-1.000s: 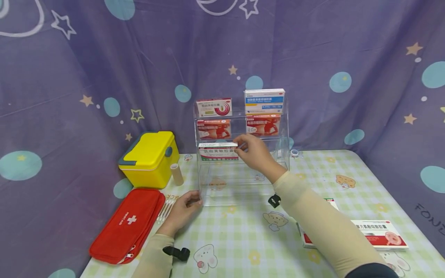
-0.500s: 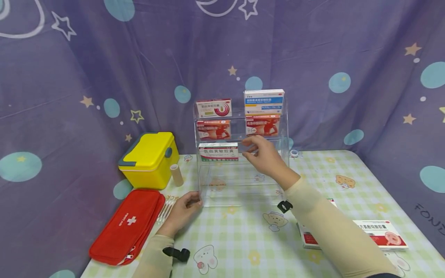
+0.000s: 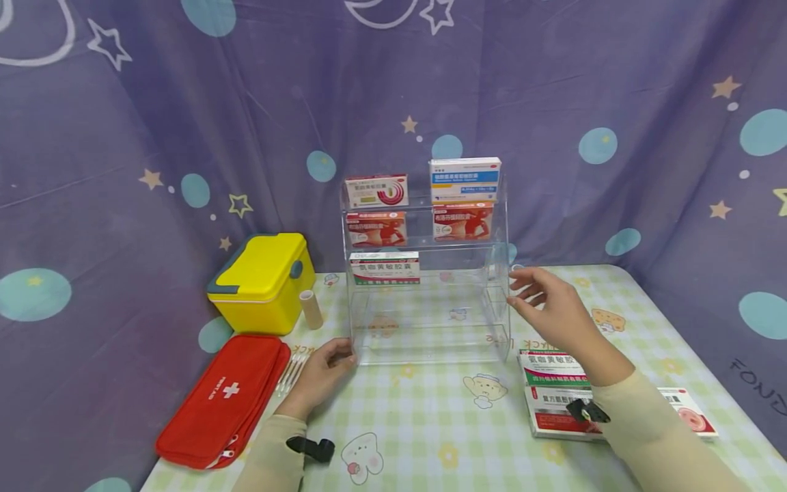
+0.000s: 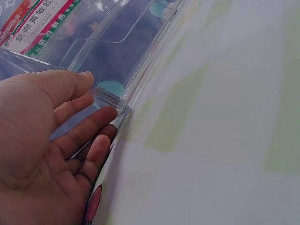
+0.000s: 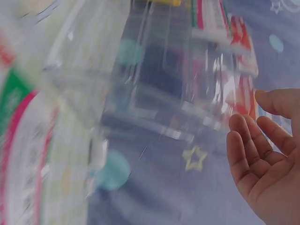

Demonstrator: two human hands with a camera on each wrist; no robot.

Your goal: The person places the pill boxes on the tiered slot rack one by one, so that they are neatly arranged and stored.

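A clear tiered display rack (image 3: 424, 347) stands mid-table. Its third tier holds a white-and-green medicine box (image 3: 385, 268) at the left. Above sit two orange-red medicine boxes, one left (image 3: 376, 229) and one right (image 3: 462, 222), a white-and-red box (image 3: 377, 191) and a white-and-blue box (image 3: 465, 180). My left hand (image 3: 322, 376) rests by the rack's lower left corner, fingers loosely bent at its edge in the left wrist view. My right hand (image 3: 556, 311) hangs beside the rack's right side, fingers loosely bent around nothing. Below it lie a green-and-white box (image 3: 550, 369) and red-and-white boxes (image 3: 553, 413), partly hidden by my wrist.
On the left stand a yellow case (image 3: 264, 280) with a blue-grey handle and a small beige roll (image 3: 311, 311). A red first-aid pouch (image 3: 224, 400) lies in front, with cotton swabs (image 3: 291, 374) next to it. A purple curtain (image 3: 393, 82) hangs behind.
My right hand has let go of the white-and-green box on the third tier and moved right, out past the rack's side. My left hand has stayed at the lower left corner.
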